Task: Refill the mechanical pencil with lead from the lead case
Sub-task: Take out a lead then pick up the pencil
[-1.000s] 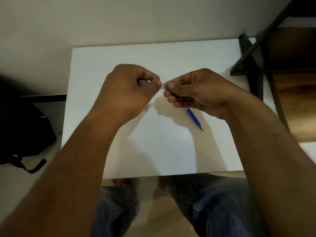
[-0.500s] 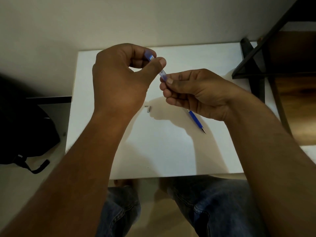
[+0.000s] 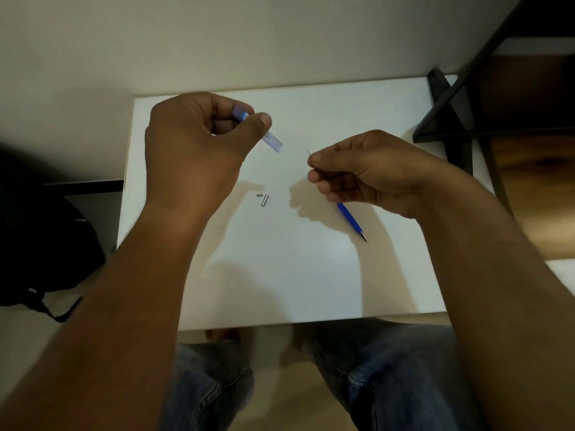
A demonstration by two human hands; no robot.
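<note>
- Two bare hands are up over a small white table (image 3: 280, 275), and they are well apart from each other
- the left hand (image 3: 193, 150) is closed around a see-through lead case (image 3: 272, 142) with a blue end, pinched between the thumb and the fingers
- the case is tilted, with its clear end poking out past the thumb, down and to the right, in the air above the table
- the right hand (image 3: 364, 172) is curled shut, and its thumb and first finger pinch a very thin dark lead (image 3: 308, 152)
- only a short bit of the lead shows, sticking up and to the left from the fingertips; it does not touch the case
- a blue mechanical pencil (image 3: 353, 220) lies flat on the table, partly hidden under the right hand, with its pointy metal tip aimed down and to the right
- nobody is touching the pencil
- two tiny grey metal bits lie on the table between the hands: a longer metal piece (image 3: 264, 200) and a very small metal piece (image 3: 258, 195) just beside it on the left; I cannot tell what parts they are
- a dark shelf frame (image 3: 460, 104) stands at the right side of the table
- a black bag (image 3: 46, 244) sits on the floor to the left
- knees in blue jeans (image 3: 389, 368) show below the near table edge
</note>
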